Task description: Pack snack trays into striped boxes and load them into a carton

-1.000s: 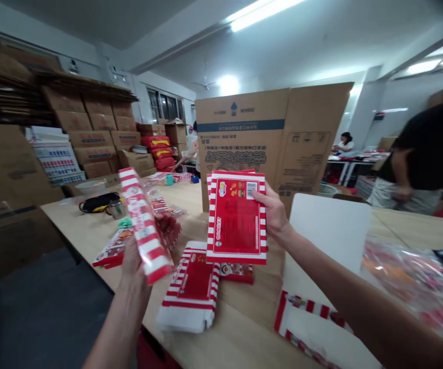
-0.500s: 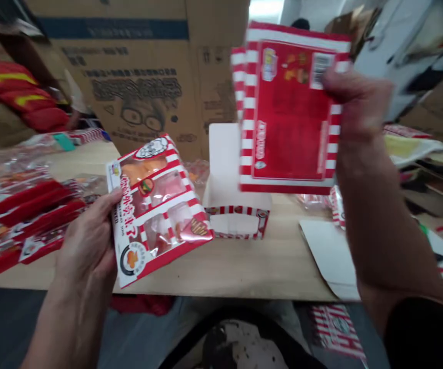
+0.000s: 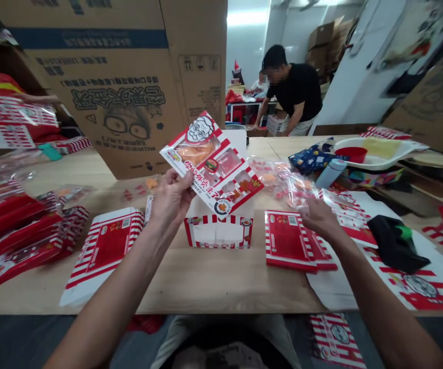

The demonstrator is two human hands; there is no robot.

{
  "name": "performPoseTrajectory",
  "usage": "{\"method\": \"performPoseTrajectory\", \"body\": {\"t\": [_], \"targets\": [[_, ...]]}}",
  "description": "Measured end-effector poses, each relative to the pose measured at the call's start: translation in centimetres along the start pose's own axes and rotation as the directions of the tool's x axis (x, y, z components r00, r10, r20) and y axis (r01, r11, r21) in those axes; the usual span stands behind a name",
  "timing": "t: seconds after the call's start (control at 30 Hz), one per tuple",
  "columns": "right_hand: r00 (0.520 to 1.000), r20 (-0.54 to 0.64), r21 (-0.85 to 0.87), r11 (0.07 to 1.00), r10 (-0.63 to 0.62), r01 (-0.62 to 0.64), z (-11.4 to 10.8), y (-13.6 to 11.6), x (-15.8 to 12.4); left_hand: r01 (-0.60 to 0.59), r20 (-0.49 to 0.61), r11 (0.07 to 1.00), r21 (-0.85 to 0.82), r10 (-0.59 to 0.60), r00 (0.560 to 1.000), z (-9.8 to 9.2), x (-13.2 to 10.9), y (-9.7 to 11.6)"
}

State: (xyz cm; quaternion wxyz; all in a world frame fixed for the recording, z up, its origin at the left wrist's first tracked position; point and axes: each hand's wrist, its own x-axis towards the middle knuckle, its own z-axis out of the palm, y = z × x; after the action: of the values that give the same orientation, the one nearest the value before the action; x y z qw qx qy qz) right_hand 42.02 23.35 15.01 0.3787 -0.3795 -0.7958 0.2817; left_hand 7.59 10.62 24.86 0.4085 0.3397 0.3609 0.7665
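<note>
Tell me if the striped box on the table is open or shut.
Open: a white flap stands up behind the box, though the packet in the left hand hides most of the top.

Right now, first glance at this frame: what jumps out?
The red-and-white snack pack held up in the left hand grabs the eye first, above a striped open box at the centre of the table. Behind it towers a big cardboard carton, and farther back a person in a black shirt stoops forward.
</note>
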Motion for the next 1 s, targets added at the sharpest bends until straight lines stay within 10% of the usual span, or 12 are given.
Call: {"method": "performPoseTrajectory", "body": {"t": [0.23, 0.37, 0.5, 0.7, 0.83, 0.9, 1.0], "targets": [[0.921, 0.285, 0.490, 0.866, -0.266, 0.099, 2.3, -14.2, 8.3, -0.112, 0.201, 0.964, 0.239, 0.063, 0.978, 0.6, 0.5, -1.3], [0.946, 0.126, 0.170, 0.946, -0.299, 0.276, 5.6, -14.2, 10.8, -0.306, 0.169, 0.650, 0.696, 0.266, 0.949, -4.0, 1.5, -2.9], [0.943, 0.306, -0.261, 0.941, -0.133, 0.217, 7.9, -13.3, 10.1, -0.035, 0.015, 0.427, 0.904, 0.050, 0.999, -7.6, 0.1, -5.6], [0.621, 0.778, -0.172, 0.918, -0.095, 0.356, 10.8, -13.8, 7.9, 0.165, -0.199, 0.607, 0.777, -0.011, 0.980, -6.7, -3.7, -7.8], [0.358, 0.916, 0.039, 0.927, -0.183, 0.374, 12.2, -14.1, 6.0, 0.177, -0.209, 0.517, 0.837, 0.003, 0.978, -6.6, -5.6, -8.1], [0.395, 0.894, 0.059, 0.931, -0.210, 0.361, 11.3, -14.0, 5.5, 0.115, -0.139, 0.426, 0.897, 0.024, 0.990, -7.1, -6.0, -8.3], [0.753, 0.622, 0.016, 0.964, -0.216, 0.264, 6.7, -12.6, 5.0, 0.012, -0.009, 0.281, 0.960, -0.012, 1.000, -7.5, -5.9, -8.1]]}}
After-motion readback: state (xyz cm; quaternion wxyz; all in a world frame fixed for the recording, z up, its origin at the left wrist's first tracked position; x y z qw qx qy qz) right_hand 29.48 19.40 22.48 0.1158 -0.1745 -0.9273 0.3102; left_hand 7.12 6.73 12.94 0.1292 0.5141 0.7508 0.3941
